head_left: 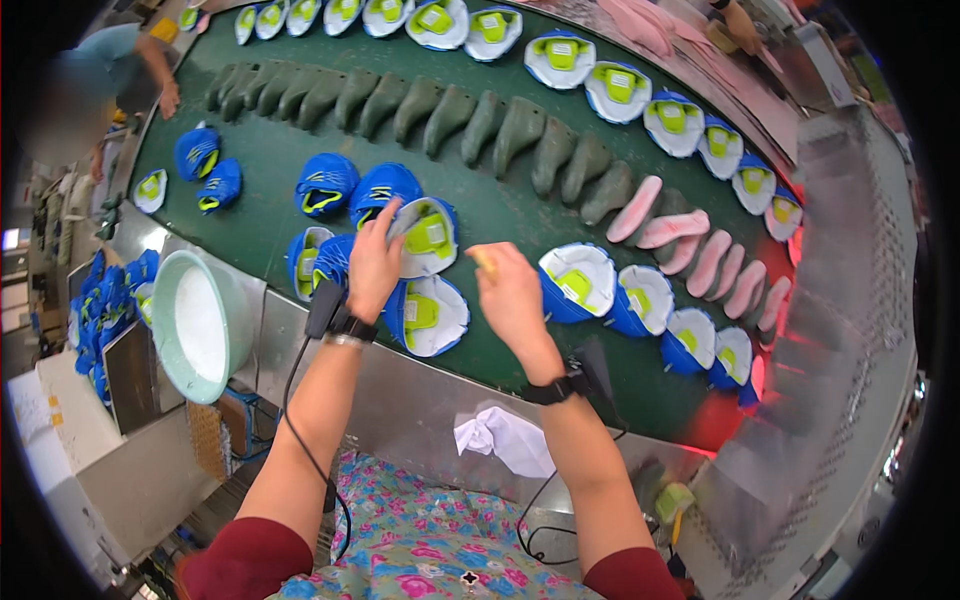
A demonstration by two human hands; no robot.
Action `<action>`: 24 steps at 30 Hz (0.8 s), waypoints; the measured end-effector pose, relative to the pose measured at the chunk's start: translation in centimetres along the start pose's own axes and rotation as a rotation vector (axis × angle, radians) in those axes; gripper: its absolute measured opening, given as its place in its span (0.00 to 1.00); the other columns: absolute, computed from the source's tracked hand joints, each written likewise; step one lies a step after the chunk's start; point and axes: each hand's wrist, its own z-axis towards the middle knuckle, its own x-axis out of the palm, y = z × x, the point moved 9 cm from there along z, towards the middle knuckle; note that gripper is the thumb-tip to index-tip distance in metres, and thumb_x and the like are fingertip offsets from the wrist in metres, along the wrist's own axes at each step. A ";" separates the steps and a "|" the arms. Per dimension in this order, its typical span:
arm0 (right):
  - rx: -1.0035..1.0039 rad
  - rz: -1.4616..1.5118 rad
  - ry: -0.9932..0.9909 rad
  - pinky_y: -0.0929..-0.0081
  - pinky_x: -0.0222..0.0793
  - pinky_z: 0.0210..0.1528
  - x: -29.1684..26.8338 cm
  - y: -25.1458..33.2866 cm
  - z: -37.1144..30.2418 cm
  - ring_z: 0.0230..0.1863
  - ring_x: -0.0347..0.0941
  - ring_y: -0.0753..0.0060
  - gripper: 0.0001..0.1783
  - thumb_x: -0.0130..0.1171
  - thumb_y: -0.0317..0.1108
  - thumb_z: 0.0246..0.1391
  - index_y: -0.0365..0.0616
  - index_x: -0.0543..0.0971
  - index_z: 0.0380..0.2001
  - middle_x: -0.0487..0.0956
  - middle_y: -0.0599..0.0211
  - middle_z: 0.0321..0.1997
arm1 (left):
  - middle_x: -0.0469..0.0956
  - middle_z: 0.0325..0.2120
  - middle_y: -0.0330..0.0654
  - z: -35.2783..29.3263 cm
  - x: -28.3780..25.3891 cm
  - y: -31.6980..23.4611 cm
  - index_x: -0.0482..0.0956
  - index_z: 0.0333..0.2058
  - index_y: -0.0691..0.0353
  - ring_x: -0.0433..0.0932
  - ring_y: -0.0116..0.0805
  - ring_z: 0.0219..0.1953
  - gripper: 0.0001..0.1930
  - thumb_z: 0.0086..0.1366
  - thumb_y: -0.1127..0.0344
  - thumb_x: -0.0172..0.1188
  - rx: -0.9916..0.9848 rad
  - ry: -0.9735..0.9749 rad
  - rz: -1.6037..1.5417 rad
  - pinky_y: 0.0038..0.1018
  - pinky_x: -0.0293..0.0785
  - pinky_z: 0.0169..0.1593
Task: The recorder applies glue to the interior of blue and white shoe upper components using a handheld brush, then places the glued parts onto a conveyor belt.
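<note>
My left hand (376, 268) has its fingers closed at the left edge of a blue shoe upper (428, 238), whose white lining and lime-green insert face up. Just right of it, my right hand (512, 300) pinches a small tan, sponge-like piece (485, 262), held apart from that upper. A second white-lined upper (428, 318) lies below the first, near the bench edge. Other blue uppers (327, 184) sit close behind and to the left of my left hand, one partly hidden by it. Both wrists wear black bands with cables.
Dark green shoe lasts (450, 120) and pink insoles (672, 230) line the green conveyor belt (260, 150). More uppers (582, 280) stand to the right and along the far side. A basin of white liquid (200, 325) sits left, a white cloth (505, 440) in front. Another person's arm (160, 70) reaches in far left.
</note>
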 end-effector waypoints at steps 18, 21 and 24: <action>0.244 -0.349 0.072 0.48 0.72 0.46 8.5 -3.0 9.6 0.46 0.74 0.39 0.37 0.55 0.28 0.48 0.57 0.62 0.63 0.74 0.45 0.49 | 0.66 0.60 0.46 -1.1 -4.5 12.3 0.67 0.61 0.34 0.59 0.42 0.66 0.33 0.57 0.72 0.53 0.486 0.569 0.800 0.60 0.48 0.66; 0.344 -0.464 0.165 0.44 0.72 0.38 9.1 -1.6 7.5 0.34 0.77 0.36 0.39 0.58 0.31 0.45 0.51 0.60 0.64 0.81 0.44 0.32 | 0.68 0.58 0.46 2.4 -10.9 19.1 0.69 0.60 0.38 0.58 0.42 0.66 0.28 0.59 0.68 0.53 0.444 0.333 0.975 0.60 0.44 0.68; 0.334 -0.460 0.111 0.46 0.72 0.38 7.7 -3.2 3.8 0.34 0.77 0.36 0.35 0.58 0.37 0.50 0.50 0.63 0.63 0.81 0.44 0.31 | 0.66 0.59 0.46 3.4 -10.7 16.5 0.66 0.62 0.44 0.62 0.43 0.64 0.32 0.57 0.62 0.59 0.427 0.289 0.960 0.57 0.50 0.66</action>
